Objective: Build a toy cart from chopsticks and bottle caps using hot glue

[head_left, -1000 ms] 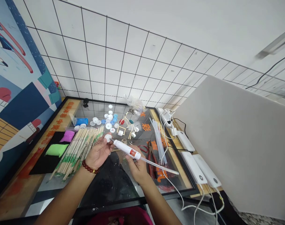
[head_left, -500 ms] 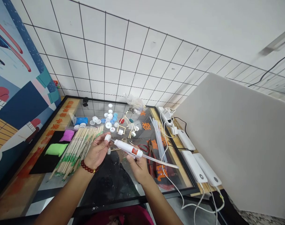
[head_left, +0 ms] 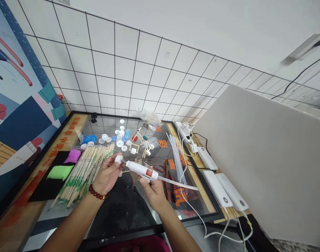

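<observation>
My left hand, with a beaded bracelet on its wrist, pinches a white bottle cap between thumb and fingers. My right hand is wrapped round a white glue gun. The gun's metal nozzle points left and meets, or nearly meets, the cap's side; contact is too small to tell. A clear glue stick sticks out of the gun's back end. Past the hands lie several loose white and blue bottle caps and small stick models with caps on them.
Left of my hands lie bundled wooden sticks, a green clay pack, a purple one and a blue one. Pliers, red-handled scissors and glue sticks lie right. White power strips and cables line the right edge.
The view has shifted slightly, so the table sits a little lower and further left. Both hands keep their hold, the glue gun's nozzle staying at the cap.
</observation>
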### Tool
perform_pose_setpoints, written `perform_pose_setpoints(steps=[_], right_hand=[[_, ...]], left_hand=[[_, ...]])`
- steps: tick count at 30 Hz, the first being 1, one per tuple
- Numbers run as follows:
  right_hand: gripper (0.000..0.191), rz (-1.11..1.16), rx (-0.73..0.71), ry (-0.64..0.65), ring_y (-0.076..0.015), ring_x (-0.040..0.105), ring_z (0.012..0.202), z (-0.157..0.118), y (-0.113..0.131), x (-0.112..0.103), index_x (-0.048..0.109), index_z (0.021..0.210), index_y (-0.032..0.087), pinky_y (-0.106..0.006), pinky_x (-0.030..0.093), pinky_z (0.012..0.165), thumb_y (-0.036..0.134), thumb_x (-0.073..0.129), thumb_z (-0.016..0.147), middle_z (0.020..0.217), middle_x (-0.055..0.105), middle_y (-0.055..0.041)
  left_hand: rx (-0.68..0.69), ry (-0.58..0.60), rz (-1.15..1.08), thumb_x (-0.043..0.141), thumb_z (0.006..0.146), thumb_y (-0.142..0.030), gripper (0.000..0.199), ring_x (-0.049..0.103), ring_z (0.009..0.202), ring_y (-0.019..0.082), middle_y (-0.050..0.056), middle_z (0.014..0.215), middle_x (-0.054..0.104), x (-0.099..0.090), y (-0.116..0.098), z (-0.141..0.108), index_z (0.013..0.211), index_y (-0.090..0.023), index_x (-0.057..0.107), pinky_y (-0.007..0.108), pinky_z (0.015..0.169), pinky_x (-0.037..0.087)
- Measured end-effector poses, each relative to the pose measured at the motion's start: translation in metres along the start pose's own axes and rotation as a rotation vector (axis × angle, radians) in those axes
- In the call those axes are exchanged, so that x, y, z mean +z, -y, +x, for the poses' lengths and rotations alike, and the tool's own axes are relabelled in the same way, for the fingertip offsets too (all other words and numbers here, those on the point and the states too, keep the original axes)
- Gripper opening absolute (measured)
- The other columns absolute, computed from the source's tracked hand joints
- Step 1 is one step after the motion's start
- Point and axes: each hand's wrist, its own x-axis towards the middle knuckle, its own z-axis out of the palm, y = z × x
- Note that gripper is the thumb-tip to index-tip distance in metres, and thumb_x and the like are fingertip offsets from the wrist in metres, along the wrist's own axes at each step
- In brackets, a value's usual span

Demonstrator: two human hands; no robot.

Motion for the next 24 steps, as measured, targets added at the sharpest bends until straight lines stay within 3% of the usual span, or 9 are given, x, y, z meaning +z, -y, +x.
perform_pose_setpoints(steps=[12,19,24], right_hand=[[0.032,0.003,0.028,-0.009,-0.0261,0.065,0.112,0.001,-0.004,0.000,0.066,0.122,0.020,-0.040,0.049,0.102,0.037,0.056,0.096,0.119,0.071,-0.0069],[0.034,0.013,0.012,-0.217,-0.0286,0.067,0.109,-0.004,-0.016,-0.008,0.067,0.117,0.018,-0.046,0.051,0.100,0.042,0.059,0.094,0.116,0.072,-0.0106],[0.030,-0.008,-0.020,-0.196,-0.0261,0.068,0.102,-0.006,-0.013,-0.011,0.066,0.116,0.018,-0.041,0.054,0.093,0.037,0.060,0.094,0.110,0.072,-0.0098]], left_hand=[[-0.003,0.004,0.050,0.095,0.052,-0.025,0.042,0.065,0.081,0.014,0.002,0.089,0.075,-0.001,0.002,-0.001,0.090,-0.020,0.079,0.027,0.078,0.055],[0.008,-0.020,-0.150,0.088,0.065,-0.033,0.033,0.058,0.077,0.014,0.003,0.085,0.065,0.002,-0.026,0.005,0.091,-0.018,0.074,0.027,0.070,0.053],[-0.020,0.002,-0.117,0.085,0.068,-0.042,0.037,0.056,0.077,0.016,0.005,0.087,0.063,0.000,-0.031,0.004,0.094,-0.019,0.072,0.031,0.070,0.052]])
